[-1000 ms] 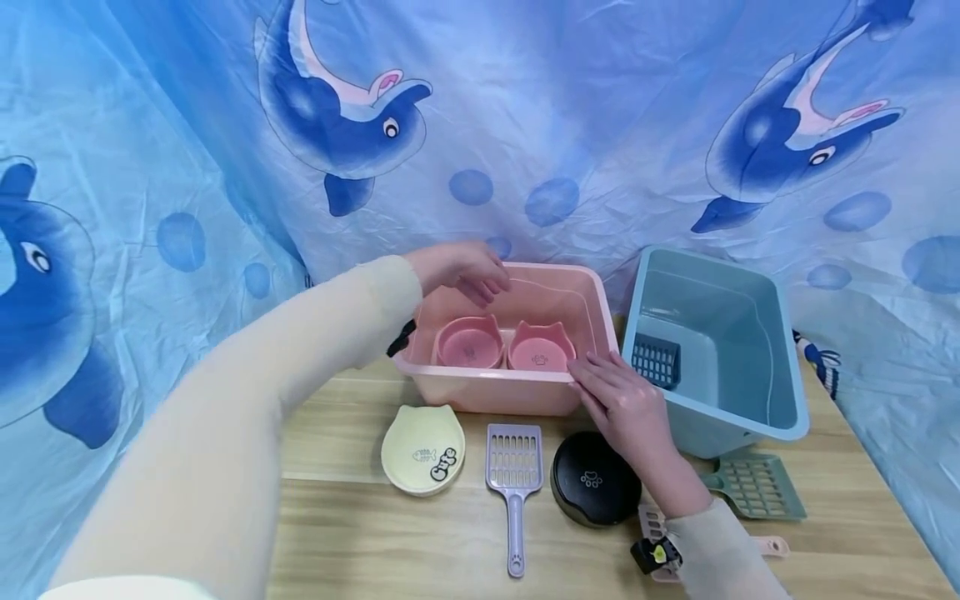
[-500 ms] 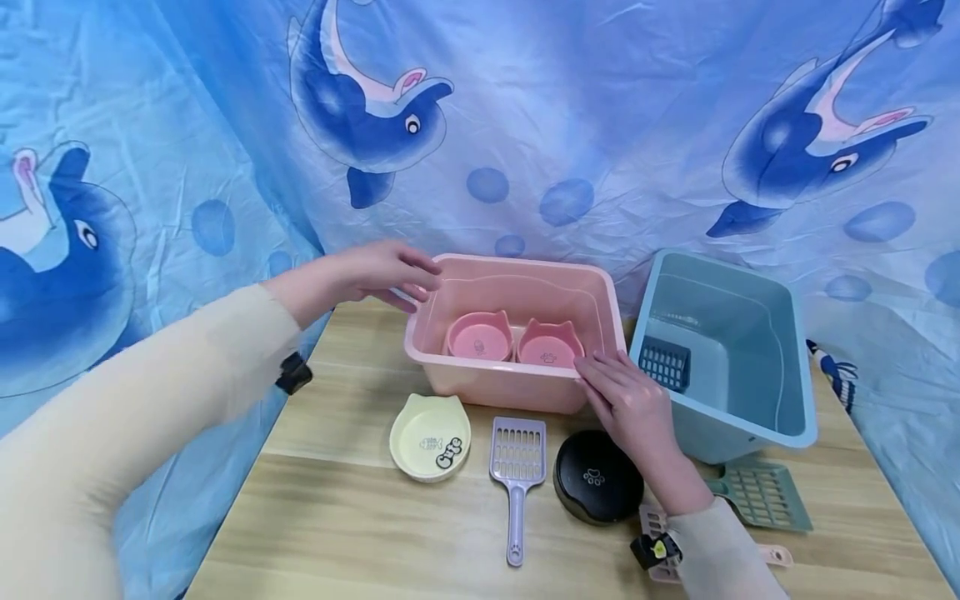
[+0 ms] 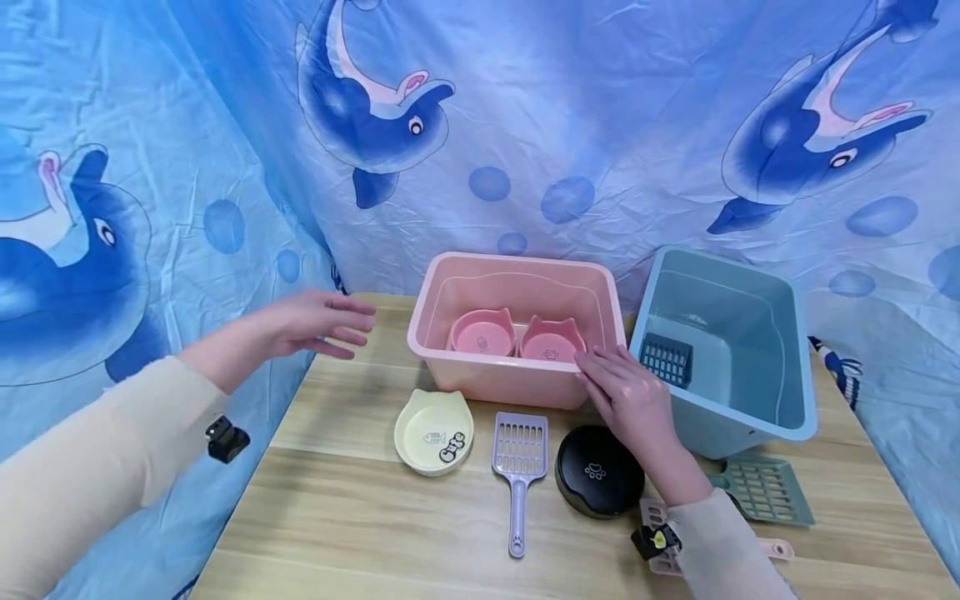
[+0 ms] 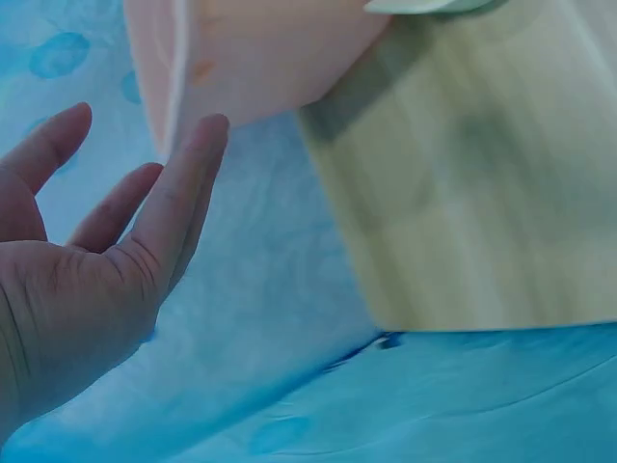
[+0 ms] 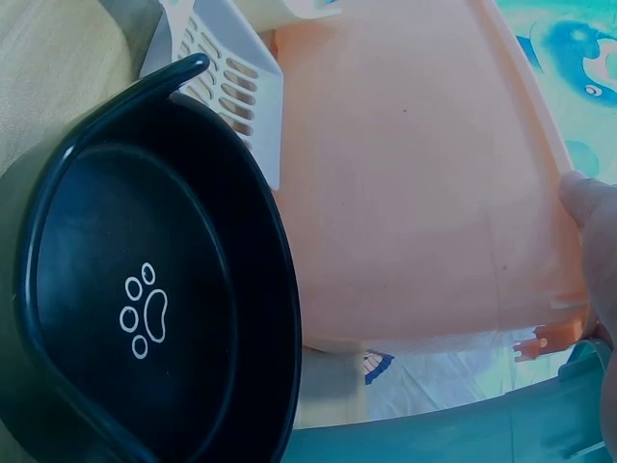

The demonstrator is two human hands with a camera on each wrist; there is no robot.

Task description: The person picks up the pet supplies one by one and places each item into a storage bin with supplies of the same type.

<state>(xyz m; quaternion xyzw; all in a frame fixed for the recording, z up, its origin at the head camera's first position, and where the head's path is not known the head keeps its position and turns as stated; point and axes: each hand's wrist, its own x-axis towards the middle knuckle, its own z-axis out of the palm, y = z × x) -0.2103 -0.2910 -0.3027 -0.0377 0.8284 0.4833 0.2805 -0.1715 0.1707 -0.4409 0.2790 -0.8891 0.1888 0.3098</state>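
A pink litter box (image 3: 495,375) stands at the back of the table with two pink cat-eared bowls (image 3: 483,333) in it. My right hand (image 3: 633,400) holds the rim at its front right corner, seen also at the edge of the right wrist view. To the left of the box, my left hand (image 3: 311,323) is in the air with its fingers loosely extended, holding nothing. A cream cat bowl (image 3: 431,433), a lilac litter scoop (image 3: 520,467) and a black bowl (image 5: 145,318) with a paw print lie in front of the box.
At the right stands a blue litter box (image 3: 738,408) with a dark scoop (image 3: 666,360) inside. A green scoop (image 3: 768,490) lies before it. A pink scoop (image 3: 776,548) is partly under my right forearm. Dolphin-print cloth (image 3: 480,117) hangs behind the wooden table (image 3: 360,533).
My left hand has moved left, from above the pink litter box out past its left side. The right hand has stayed on the rim. The head view has shifted slightly.
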